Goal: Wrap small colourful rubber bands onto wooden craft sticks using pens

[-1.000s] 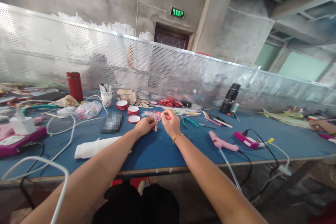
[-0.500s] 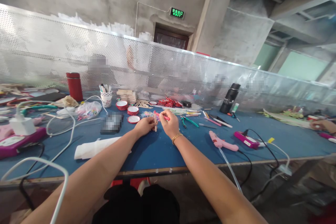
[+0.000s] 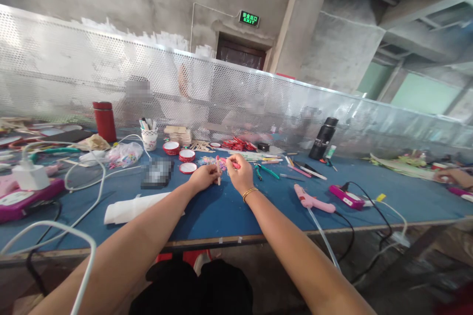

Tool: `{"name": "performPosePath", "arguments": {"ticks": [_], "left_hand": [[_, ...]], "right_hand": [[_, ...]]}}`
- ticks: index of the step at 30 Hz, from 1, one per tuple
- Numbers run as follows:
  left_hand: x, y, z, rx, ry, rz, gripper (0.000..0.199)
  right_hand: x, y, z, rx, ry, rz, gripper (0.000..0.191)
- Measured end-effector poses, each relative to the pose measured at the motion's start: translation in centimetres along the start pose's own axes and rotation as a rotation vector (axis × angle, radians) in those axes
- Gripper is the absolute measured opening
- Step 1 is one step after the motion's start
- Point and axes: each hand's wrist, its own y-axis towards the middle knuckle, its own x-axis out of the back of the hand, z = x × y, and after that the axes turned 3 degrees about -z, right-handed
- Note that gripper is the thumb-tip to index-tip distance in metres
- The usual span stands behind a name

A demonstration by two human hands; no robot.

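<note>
left hand (image 3: 206, 177) is pinching a stick (image 3: 219, 181) over the table (image 3: 221, 219), right hand (image 3: 242, 173) is clasping a red piece (image 3: 235, 165), the stick probably being light, stiff and snappable, wanting a gentle mid-length grip

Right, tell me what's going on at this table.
A person's left hand holds a pale flat stick roughly upright, while the right hand, close beside it, grips something red, too small to identify. Both hands are above the blue table. Red-rimmed white discs lie beyond the left hand; teal-handled pliers and a pink glue gun lie to the right, with neither hand on them.
</note>
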Motion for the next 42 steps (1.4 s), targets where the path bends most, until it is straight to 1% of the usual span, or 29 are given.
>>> {"name": "performPosePath", "arguments": {"ticks": [5,11,15,20,25,30,36,42], "left_hand": [[-0.01,-0.03,-0.09,-0.004,-0.019,0.011,0.027],[0.02,-0.17,-0.44,0.004,-0.035,0.013,0.029],[0.01,-0.22,-0.53,0.014,-0.055,0.017,0.027],[0.00,-0.19,-0.43,0.000,-0.019,0.016,0.028],[0.04,-0.32,-0.65,0.016,-0.024,0.009,0.030],[0.11,-0.42,-0.79,-0.004,-0.006,0.005,0.028],[0.06,-0.32,-0.59,0.000,0.016,0.000,0.027],[0.09,-0.28,-0.57,0.008,0.001,0.014,0.029]], "right_hand": [[-0.04,-0.03,0.04,0.026,0.004,0.016,0.017],[0.07,-0.02,-0.01,-0.007,-0.007,-0.004,0.017],[0.08,-0.05,0.13,0.012,0.009,0.005,0.017],[0.01,-0.08,0.19,0.011,-0.004,0.034,0.018],[0.03,-0.06,0.11,-0.005,-0.005,0.007,0.019],[-0.03,-0.11,0.21,0.013,0.001,0.033,0.018],[-0.03,-0.03,-0.08,0.001,-0.011,-0.005,0.018],[-0.04,-0.09,0.10,0.017,-0.007,0.005,0.018]]}}
